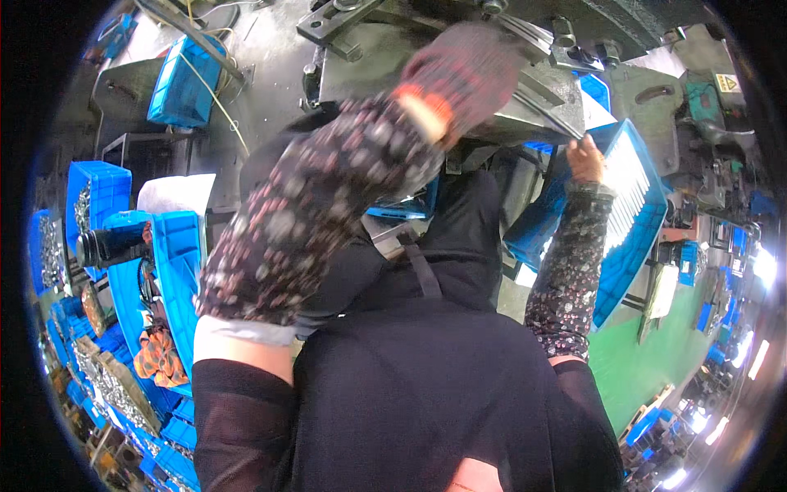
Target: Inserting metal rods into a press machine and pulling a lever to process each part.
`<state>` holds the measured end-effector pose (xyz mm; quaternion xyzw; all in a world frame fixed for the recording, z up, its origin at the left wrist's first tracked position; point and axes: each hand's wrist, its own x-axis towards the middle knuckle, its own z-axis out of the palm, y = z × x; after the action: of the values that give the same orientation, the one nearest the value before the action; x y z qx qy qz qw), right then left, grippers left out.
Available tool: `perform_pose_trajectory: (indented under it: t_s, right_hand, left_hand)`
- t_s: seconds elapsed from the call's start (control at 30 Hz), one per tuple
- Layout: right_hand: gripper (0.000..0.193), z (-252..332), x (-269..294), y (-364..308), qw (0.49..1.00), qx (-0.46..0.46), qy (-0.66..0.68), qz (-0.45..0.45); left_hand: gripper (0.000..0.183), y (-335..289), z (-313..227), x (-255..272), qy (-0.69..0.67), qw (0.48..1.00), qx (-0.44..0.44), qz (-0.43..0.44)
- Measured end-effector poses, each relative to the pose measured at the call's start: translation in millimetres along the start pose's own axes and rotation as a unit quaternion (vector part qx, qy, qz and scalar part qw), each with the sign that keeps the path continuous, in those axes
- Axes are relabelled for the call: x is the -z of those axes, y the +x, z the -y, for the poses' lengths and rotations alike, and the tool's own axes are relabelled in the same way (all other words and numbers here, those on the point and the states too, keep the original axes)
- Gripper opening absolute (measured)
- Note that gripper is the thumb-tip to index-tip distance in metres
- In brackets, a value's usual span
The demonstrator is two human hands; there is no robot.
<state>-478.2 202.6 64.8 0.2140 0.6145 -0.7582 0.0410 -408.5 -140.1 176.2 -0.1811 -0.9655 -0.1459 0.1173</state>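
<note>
My left hand (469,72), in a dark red knit glove with an orange cuff, reaches over the metal bed of the machine (361,78). Motion smears its fingers, so what they hold, if anything, does not show. My bare right hand (585,160) is closed around the near end of a thin grey metal rod (551,116). The rod slants up and left toward the machine, beside my gloved hand. Just right of that hand stands a blue plastic crate (652,217) with several long, bright metal strips (627,176) in it.
Bolts and a clamp bar (340,25) stick out on the machine's top. On the left are a blue bin (184,82), another blue bin (98,193) with metal parts, and an orange patterned cloth (160,358). Green floor (656,344) shows at lower right.
</note>
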Motion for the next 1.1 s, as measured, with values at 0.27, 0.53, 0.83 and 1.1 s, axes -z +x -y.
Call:
perform_pose_trajectory:
  t_s: [0.27,0.53,0.83,1.1]
  right_hand:
    - [0.024,59.1,-22.8,1.8,0.996,0.062,0.049,0.038]
    - [0.021,57.3,-92.7,71.2,0.991,0.024,0.086,0.097]
    - [0.053,61.1,-139.0,89.3,0.928,0.128,-0.349,-0.034]
    - [0.032,50.0,-17.7,293.2,0.743,0.257,-0.563,0.255]
  left_hand:
    - [0.022,4.1,2.0,9.7,-0.412,0.876,0.242,0.061]
    - [0.033,-49.4,39.0,39.8,-0.528,0.781,0.334,0.017]
    - [0.032,-65.4,36.1,21.4,-0.386,0.914,0.126,0.003]
    - [0.031,-71.9,32.0,24.7,-0.388,0.912,0.13,-0.008]
